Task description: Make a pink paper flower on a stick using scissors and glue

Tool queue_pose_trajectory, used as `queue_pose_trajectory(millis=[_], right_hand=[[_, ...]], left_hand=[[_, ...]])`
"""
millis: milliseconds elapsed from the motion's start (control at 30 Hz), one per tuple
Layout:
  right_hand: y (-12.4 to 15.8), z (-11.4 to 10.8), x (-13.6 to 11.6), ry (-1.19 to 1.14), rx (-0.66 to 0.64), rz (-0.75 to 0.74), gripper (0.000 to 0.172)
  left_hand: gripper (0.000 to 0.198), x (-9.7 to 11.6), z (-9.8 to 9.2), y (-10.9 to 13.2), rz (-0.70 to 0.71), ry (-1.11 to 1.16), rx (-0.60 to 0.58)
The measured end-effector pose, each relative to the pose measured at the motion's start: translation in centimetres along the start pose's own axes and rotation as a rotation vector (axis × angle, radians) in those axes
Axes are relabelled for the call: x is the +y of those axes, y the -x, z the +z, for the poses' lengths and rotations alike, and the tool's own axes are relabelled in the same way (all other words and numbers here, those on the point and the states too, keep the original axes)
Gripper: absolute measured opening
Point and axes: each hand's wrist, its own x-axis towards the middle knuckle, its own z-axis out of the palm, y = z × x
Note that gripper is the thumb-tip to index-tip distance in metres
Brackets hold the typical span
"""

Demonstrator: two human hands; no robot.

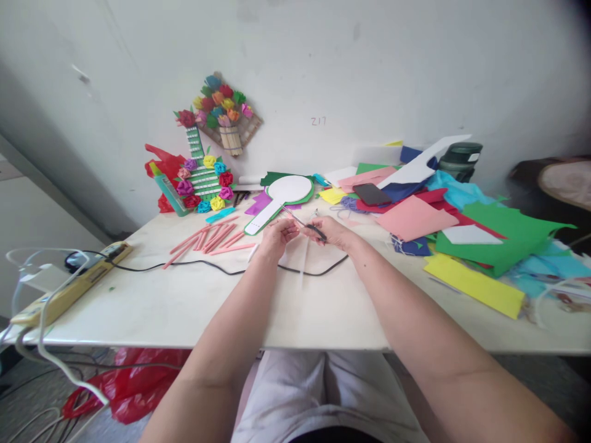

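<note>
My right hand (333, 234) is closed round the black handles of a pair of scissors (308, 226), whose blades point left towards my left hand. My left hand (278, 237) is pinched shut on something small and pale, too small to name, close to the blade tips. Both hands hover over the white table (194, 307), above a black cable (258, 271). Just behind them lies a white, green-edged paddle-shaped cutout (286, 194). Several pink rolled paper sticks (207, 238) lie to the left.
A heap of coloured paper sheets (475, 237) covers the right side, with a dark phone (372, 194) on it. Paper-flower crafts (205, 178) lean on the wall. A power strip (69, 283) and cords sit at the left edge; a red bag (133, 384) lies below.
</note>
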Motion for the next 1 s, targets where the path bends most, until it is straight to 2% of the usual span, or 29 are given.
queue_pose_trajectory(millis=[233,500,600,733,800,900,1000], right_hand=[[0.2,0.1,-0.3,-0.001,0.028,-0.004,0.019],[0.9,0.1,-0.8,-0.069,0.036,-0.010,0.028],[0.8,-0.1,-0.9,-0.085,0.109,-0.071,0.032],[0.2,-1.2,-0.7,-0.076,0.331,-0.101,0.036],[0.0,-2.1,-0.5,0.056,0.466,-0.065,0.038],[0.1,-3.5,-0.3,0.541,0.666,0.067,0.036],[0.6,-4.7,-0.2,0.930,0.746,0.208,0.037]], left_hand=[[0.010,0.1,0.0,0.1,-0.011,0.005,0.013],[0.009,-0.2,-0.3,-0.4,-0.007,0.005,0.051],[0.010,-0.1,-0.3,-0.3,-0.019,0.007,0.093],[0.011,0.0,-0.3,-0.4,-0.021,0.002,0.131],[0.013,-0.1,-0.4,-0.5,-0.023,-0.003,0.147],[0.016,-0.2,-0.6,-0.7,-0.005,-0.006,0.163],[0.015,-0.2,-0.9,-0.9,0.027,-0.004,0.183]])
